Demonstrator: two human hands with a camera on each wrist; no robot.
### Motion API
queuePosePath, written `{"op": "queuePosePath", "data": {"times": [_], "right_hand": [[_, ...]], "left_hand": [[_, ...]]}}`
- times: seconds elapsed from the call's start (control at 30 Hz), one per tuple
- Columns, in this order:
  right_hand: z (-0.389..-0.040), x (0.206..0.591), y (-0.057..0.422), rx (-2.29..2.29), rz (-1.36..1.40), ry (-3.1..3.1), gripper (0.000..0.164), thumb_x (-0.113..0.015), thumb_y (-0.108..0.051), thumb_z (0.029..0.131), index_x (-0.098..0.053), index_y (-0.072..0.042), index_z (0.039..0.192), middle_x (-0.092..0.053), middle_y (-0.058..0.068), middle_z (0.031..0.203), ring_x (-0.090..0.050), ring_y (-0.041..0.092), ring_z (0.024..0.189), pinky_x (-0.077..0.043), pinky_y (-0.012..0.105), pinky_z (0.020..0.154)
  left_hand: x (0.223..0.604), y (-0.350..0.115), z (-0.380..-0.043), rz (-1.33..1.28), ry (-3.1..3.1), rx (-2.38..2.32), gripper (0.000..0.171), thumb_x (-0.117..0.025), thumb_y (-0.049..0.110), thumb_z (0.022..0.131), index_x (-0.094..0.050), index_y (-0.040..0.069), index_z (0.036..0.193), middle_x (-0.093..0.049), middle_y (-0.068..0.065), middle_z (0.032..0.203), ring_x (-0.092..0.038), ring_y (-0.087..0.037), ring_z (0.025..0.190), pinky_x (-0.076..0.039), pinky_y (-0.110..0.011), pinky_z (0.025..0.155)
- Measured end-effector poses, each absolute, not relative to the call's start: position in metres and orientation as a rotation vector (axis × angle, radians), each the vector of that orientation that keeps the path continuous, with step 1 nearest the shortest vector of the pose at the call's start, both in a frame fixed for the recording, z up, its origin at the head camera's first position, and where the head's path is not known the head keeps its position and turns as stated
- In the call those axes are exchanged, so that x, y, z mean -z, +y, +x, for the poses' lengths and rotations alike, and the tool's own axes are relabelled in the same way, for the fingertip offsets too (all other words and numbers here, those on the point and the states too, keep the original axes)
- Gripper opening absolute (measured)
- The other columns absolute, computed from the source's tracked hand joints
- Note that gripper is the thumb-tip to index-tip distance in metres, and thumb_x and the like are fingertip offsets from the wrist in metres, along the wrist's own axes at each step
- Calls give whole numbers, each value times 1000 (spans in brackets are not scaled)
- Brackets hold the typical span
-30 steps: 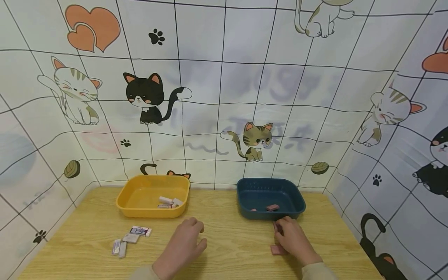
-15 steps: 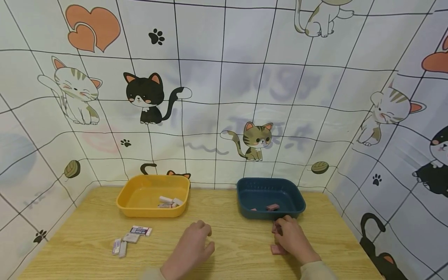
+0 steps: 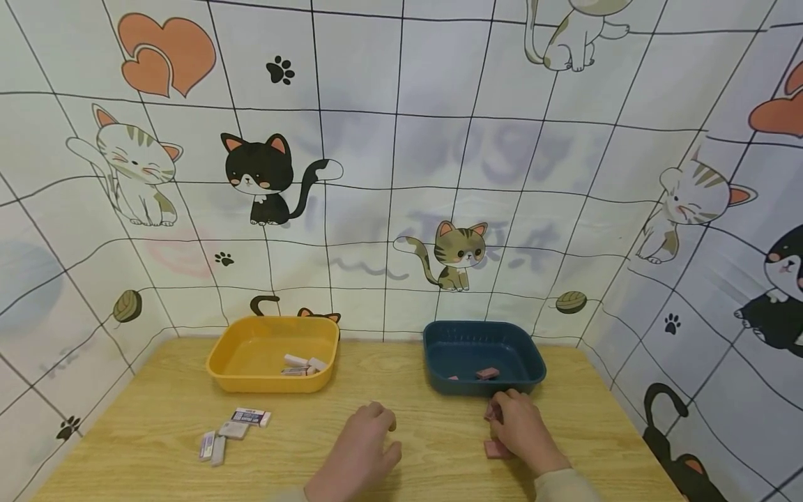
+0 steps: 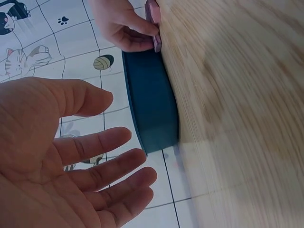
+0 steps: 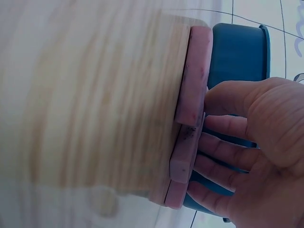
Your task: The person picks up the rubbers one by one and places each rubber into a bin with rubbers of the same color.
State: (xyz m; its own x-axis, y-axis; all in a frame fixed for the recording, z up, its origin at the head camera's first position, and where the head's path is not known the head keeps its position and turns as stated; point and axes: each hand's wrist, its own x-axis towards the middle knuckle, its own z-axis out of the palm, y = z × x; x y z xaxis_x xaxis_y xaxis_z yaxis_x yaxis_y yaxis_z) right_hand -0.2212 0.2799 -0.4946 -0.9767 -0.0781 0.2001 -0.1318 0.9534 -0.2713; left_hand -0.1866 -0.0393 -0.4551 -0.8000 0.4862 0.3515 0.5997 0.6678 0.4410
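Note:
In the head view my right hand (image 3: 523, 429) is at the front of the blue tray (image 3: 433, 369), its thumb and fingertips pinching a pink eraser (image 3: 491, 411). Another pink eraser (image 3: 498, 450) lies just below that hand, partly covered by it. From the right wrist, several pink erasers (image 5: 195, 76) appear in a row on the table, with the fingertips (image 5: 212, 124) right at them. My left hand (image 3: 360, 450) hovers over the middle of the table. Its fingers are relaxed and apart in the left wrist view, holding nothing.
A yellow tray (image 3: 228, 382) with several white erasers (image 3: 296, 360) stands at the back left. More white erasers (image 3: 233, 429) lie on the table in front of it. Pink erasers (image 3: 487, 374) sit inside the blue tray. A cat-printed cloth (image 3: 364, 153) hangs behind the table.
My left hand has drifted right across the table. The right hand stays at the pink erasers, and the one at its fingertips has shifted slightly. The head view has tilted a little.

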Motion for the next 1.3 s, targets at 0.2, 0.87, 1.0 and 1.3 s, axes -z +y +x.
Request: {"op": "queuePosePath", "data": {"times": [0.2,0.87,1.0,1.3], "right_hand": [[-221,493,278,-402,160,-2911,18,-81,-12,83,-64,-14,84,-52,1,81,-48,21,77,-43,43,65],[-210,478,280,-597,77,-2925,19,-76,-13,77,-63,-10,91,-54,2,88,-48,18,81,-45,40,74],[-210,472,283,-662,37,-2937,20,-75,-16,78,-64,-10,94,-56,2,93,-50,17,82,-48,39,75],[-209,461,291,-669,78,-2887,17,-72,-17,82,-65,-11,96,-60,5,101,-53,19,88,-51,43,80]], "left_hand": [[454,-29,-185,-891,-2725,788,16,-78,19,84,-71,8,94,-59,2,91,-52,-13,81,-49,-31,73],[452,-14,-189,-900,-2853,850,14,-74,18,89,-71,7,97,-57,5,90,-46,-11,79,-45,-30,72],[452,-12,-188,-907,-2817,828,14,-74,17,87,-71,7,95,-57,4,89,-46,-11,78,-44,-30,71],[452,-9,-190,-930,-2766,803,12,-74,16,87,-69,7,93,-56,4,86,-45,-11,74,-42,-29,68]]}}
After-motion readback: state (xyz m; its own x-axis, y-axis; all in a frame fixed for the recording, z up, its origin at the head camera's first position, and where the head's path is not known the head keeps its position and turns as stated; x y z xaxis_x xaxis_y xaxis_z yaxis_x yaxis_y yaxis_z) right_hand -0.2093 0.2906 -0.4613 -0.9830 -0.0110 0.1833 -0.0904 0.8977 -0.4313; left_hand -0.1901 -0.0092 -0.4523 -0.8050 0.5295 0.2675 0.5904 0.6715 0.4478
